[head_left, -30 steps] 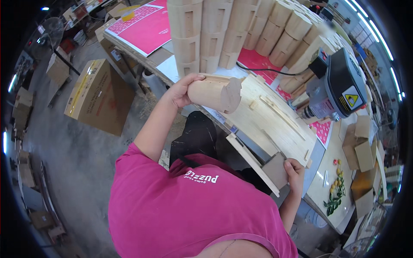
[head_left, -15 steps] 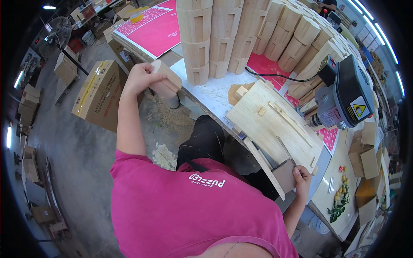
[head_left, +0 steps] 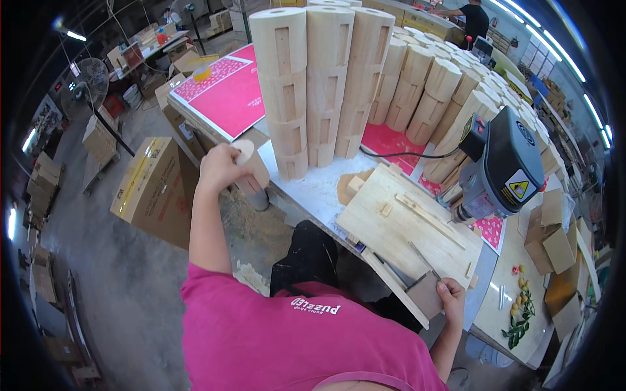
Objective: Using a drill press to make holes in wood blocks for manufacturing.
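Off the near left edge of the table, my left hand [head_left: 220, 171] is closed around a pale wooden cylinder [head_left: 258, 174], whose round end faces up. My right hand [head_left: 451, 298] pinches the corner of a flat grey-brown piece [head_left: 425, 296]; what kind of piece it is I cannot make out. A thin dark strip [head_left: 422, 258] runs from that corner over a plywood board [head_left: 368, 225] with small wooden blocks fixed on it. Beyond the board stands a drill press head [head_left: 505, 166]. Stacked wooden cylinders with rectangular slots [head_left: 329, 91] rise at the table's middle.
Many more cylinders [head_left: 443, 78] stand at the far right. Sawdust [head_left: 349, 189] lies by the board, and a black cable [head_left: 411, 155] crosses behind it. A carton [head_left: 153, 189] stands on the floor at left. Open boxes [head_left: 551, 225] sit at right. Another person [head_left: 475, 19] is far back.
My view has tilted up slightly, showing the tops of the tall stacks. The left hand, still around the cylinder, appears a little lower and further right. The right hand keeps its pinch.
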The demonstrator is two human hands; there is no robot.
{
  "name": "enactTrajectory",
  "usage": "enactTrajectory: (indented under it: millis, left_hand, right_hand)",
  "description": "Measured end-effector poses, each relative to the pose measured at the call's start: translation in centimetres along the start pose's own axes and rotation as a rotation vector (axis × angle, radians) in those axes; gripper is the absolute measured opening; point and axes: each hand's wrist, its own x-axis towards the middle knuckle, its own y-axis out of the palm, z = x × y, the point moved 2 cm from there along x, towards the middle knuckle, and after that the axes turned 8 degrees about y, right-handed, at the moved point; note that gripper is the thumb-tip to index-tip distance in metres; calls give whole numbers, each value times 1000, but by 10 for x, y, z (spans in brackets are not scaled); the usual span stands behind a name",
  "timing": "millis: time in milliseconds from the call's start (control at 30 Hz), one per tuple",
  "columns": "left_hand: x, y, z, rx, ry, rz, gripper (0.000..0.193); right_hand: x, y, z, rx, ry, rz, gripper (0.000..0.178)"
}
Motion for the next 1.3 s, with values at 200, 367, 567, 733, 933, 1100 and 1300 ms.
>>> enactTrajectory:
  millis: [200,367,567,733,933,1100,1300]
  left_hand:
    - [-17,-10,-28,-193,49,61,33]
    - [4,-7,-11,67,-35,76,32]
    - [27,8,20,151,-94,-26,34]
    - [31,20,23,170,-98,3,33]
    - [29,27,27,164,-109,6,35]
    - [25,30,26,127,-98,-18,34]
    - [2,8,7,52,-48,92,35]
  right_hand:
    - [3,0,1,-3,64,21,22]
    - [3,2,-2,-3,-15,5,22]
    - [3,-2,-9,-22,-17,-21,22]
    - [5,-2,-7,-7,22,-24,23]
    - [2,1,-4,-18,-3,-21,23]
    - [-3,-1,-2,-20,7,-22,24]
    - [-6,7,3,-127,133,134,18]
